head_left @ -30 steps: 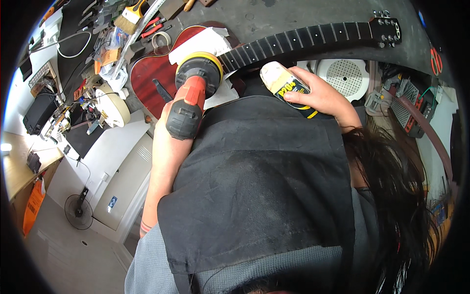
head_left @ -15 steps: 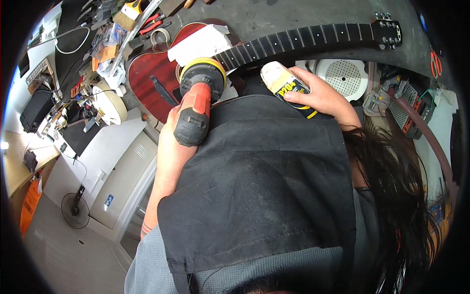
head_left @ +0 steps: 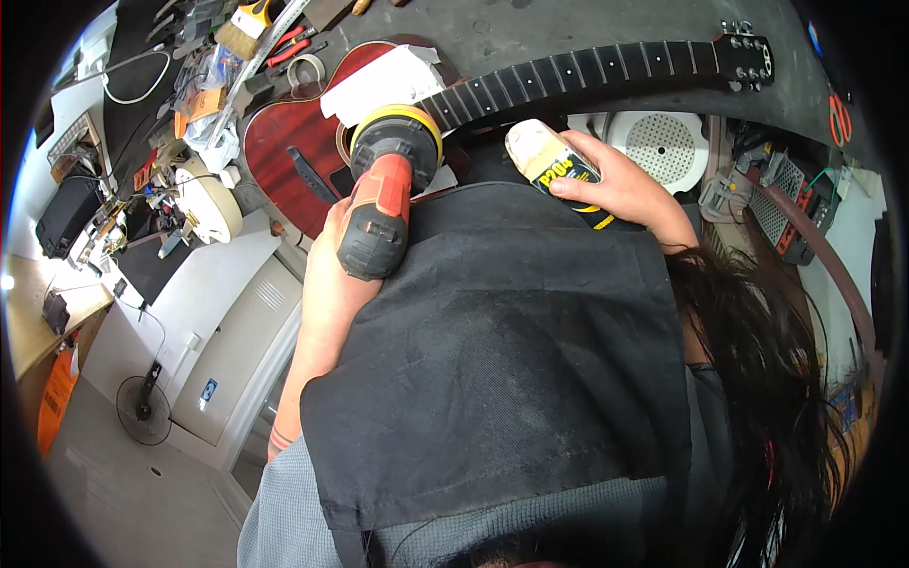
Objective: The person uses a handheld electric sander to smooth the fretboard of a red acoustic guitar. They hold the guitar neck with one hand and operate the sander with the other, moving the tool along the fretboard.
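My left hand (head_left: 333, 254) is wrapped round a red and black cordless polisher (head_left: 385, 194), whose round yellow-edged pad faces away from me over the guitar. In my right hand (head_left: 620, 185) is a black and yellow bottle with a pale, whitish top (head_left: 538, 147), tilted up to the left. Behind both lies a dark red acoustic guitar (head_left: 275, 151) on the bench, its fretted neck (head_left: 568, 71) reaching right to the headstock. White paper (head_left: 383, 87) covers part of the guitar's body near the neck joint. The polisher hides some of the body.
Pliers (head_left: 289, 47), a brush (head_left: 237, 38), a roll of tape (head_left: 306, 74) and a long metal ruler crowd the bench's left side. Orange-handled scissors (head_left: 840, 123) lie at the far right. A white perforated disc (head_left: 653, 142) sits beyond my right hand. A fan (head_left: 144, 409) stands lower left.
The view has shifted slightly. Both hands keep their hold on the polisher and the bottle, with hardly any movement.
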`<act>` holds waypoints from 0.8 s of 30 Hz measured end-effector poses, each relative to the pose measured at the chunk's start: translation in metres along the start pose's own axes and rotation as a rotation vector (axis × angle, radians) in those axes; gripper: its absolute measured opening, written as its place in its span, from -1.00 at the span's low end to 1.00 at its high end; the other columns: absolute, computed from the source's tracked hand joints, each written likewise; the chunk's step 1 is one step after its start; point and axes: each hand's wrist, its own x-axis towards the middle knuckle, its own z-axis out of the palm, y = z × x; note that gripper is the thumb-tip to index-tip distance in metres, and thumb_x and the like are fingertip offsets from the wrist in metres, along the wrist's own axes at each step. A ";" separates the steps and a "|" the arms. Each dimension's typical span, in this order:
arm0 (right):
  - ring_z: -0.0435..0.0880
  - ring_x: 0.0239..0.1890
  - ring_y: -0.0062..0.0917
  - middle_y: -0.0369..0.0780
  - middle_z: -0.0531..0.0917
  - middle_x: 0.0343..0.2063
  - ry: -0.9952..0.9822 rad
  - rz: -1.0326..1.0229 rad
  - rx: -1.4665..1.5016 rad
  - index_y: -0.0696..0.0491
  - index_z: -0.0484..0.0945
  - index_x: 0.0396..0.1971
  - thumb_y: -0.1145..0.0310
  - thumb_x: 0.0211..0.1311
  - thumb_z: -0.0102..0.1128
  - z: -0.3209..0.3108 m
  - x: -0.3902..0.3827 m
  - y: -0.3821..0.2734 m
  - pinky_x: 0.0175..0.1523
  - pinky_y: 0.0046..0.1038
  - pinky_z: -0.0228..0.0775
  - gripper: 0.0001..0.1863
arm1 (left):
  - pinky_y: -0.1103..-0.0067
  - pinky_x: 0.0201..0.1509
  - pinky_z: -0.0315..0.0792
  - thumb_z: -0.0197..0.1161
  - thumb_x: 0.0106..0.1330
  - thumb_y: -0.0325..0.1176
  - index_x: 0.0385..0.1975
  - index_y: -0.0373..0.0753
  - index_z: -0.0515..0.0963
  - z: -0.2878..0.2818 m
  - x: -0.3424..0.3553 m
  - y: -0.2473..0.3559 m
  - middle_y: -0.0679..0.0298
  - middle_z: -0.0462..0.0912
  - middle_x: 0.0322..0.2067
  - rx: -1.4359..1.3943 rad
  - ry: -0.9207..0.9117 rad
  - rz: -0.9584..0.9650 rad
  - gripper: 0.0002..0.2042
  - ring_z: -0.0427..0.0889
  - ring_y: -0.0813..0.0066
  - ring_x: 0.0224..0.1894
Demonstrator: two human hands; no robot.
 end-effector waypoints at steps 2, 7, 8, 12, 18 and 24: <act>0.80 0.29 -0.33 -0.05 0.82 0.23 0.007 -0.001 0.007 0.18 0.58 0.48 -0.09 0.44 0.62 0.000 -0.002 -0.001 0.41 -0.27 0.60 -0.16 | 0.16 0.38 0.69 0.57 0.35 -0.40 0.48 -0.30 0.53 0.000 0.002 -0.002 -0.20 0.86 0.16 -0.019 0.002 0.004 -0.33 0.86 -0.20 0.27; 0.80 0.28 -0.33 -0.06 0.82 0.23 0.010 0.005 0.002 0.19 0.58 0.48 -0.07 0.44 0.62 0.001 -0.002 0.000 0.40 -0.27 0.60 -0.16 | 0.18 0.38 0.69 0.55 0.36 -0.41 0.48 -0.30 0.54 -0.001 -0.002 0.001 -0.17 0.85 0.19 -0.040 -0.016 -0.009 -0.34 0.85 -0.19 0.28; 0.80 0.28 -0.33 -0.06 0.82 0.23 0.013 0.005 -0.005 0.19 0.58 0.48 -0.07 0.44 0.62 0.001 -0.002 0.000 0.40 -0.27 0.60 -0.16 | 0.18 0.38 0.69 0.55 0.36 -0.41 0.48 -0.30 0.55 0.000 -0.002 0.000 -0.17 0.85 0.19 -0.046 -0.013 -0.007 -0.35 0.85 -0.19 0.29; 0.80 0.29 -0.32 -0.05 0.82 0.24 0.010 0.006 -0.021 0.20 0.58 0.48 -0.09 0.44 0.62 0.002 -0.001 0.002 0.40 -0.26 0.61 -0.15 | 0.19 0.38 0.69 0.53 0.37 -0.43 0.46 -0.30 0.58 -0.002 -0.003 0.001 -0.15 0.85 0.19 -0.030 -0.006 0.049 -0.38 0.85 -0.20 0.28; 0.81 0.30 -0.27 -0.02 0.82 0.25 0.026 0.000 -0.003 0.18 0.58 0.49 -0.13 0.42 0.62 0.005 -0.003 0.007 0.40 -0.24 0.61 -0.13 | 0.24 0.40 0.67 0.55 0.43 -0.40 0.43 -0.26 0.63 -0.013 0.005 0.009 -0.14 0.87 0.17 -0.067 0.026 0.007 -0.44 0.87 -0.10 0.29; 0.82 0.29 -0.26 -0.01 0.82 0.25 0.074 0.031 0.005 0.18 0.58 0.49 -0.14 0.42 0.63 0.008 -0.011 0.010 0.38 -0.24 0.62 -0.12 | 0.33 0.44 0.61 0.55 0.47 -0.46 0.46 -0.26 0.64 -0.032 0.018 0.017 -0.06 0.88 0.21 -0.097 0.032 0.052 -0.44 0.87 0.13 0.30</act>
